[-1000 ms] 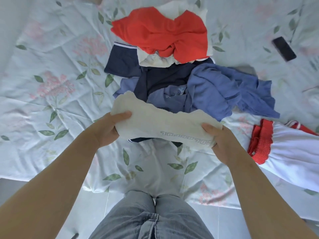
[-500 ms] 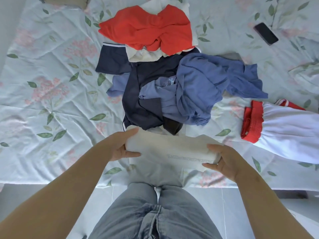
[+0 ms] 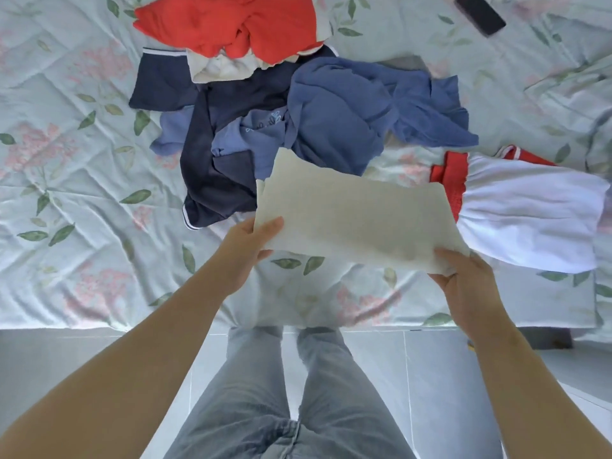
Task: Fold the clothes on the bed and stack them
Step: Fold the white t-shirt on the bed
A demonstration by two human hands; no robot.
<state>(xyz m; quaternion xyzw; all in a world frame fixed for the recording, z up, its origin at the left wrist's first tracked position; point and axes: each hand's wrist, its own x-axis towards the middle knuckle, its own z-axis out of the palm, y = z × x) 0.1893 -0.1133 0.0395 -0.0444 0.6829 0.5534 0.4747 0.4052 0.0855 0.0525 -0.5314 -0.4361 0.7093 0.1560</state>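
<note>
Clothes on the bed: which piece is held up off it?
The cream folded garment, gripped by left hand and right hand; the rest lie on the bed.

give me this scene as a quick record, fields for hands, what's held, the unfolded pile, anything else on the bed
left hand: grips left corner of the cream folded cloth
right hand: grips its near right corner
pile: red garment, navy garment, blue garment, crumpled together
set aside: white garment with red trim, right of the pile
other: phone, far right
surface: floral quilt
</note>
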